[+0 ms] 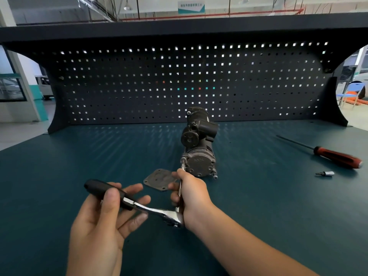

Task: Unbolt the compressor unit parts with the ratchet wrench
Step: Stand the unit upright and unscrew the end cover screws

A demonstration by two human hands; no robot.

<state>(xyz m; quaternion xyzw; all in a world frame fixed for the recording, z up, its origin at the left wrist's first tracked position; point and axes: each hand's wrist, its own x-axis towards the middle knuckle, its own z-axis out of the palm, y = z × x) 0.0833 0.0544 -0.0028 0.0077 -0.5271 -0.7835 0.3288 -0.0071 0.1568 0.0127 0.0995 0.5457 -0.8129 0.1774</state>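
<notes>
**Two hands steady a ratchet wrench on a compressor bolt**

A dark grey cast-metal compressor unit [199, 162] lies on its side on the matte, dark teal desk [79, 152], at 12 o'clock from the hands. Its round end cover, ringed with bolt lugs, faces the viewer. The left hand [103, 220], at 7 o'clock, holds the chrome ratchet wrench [159, 212] by its smooth black moulded handle. The thumb lies over the top and the fingers spread loosely beneath rather than wrapping tight. The right hand [191, 194], at 6 o'clock, is closed around the slim polished steel extension bar [183, 166]. The bar runs from the ratchet head forward to a small bolt [182, 160] at the cover's 10 o'clock edge.

To do this step well, I judge the right hand should hold the bar in line with the bolt and pressed in, so the socket does not tilt off. The left hand would swing the handle in short arcs, and a fuller grip would likely give more control. The unit looks unclamped and might roll.

A thin, flat, dull grey plate with corner holes [157, 179] lies just beside the unit at its 8 o'clock. At 3 o'clock lie a red-and-black-handled screwdriver [336, 157] and a small silver bit [326, 173]. A black perforated steel pegboard [139, 86] stands behind.
</notes>
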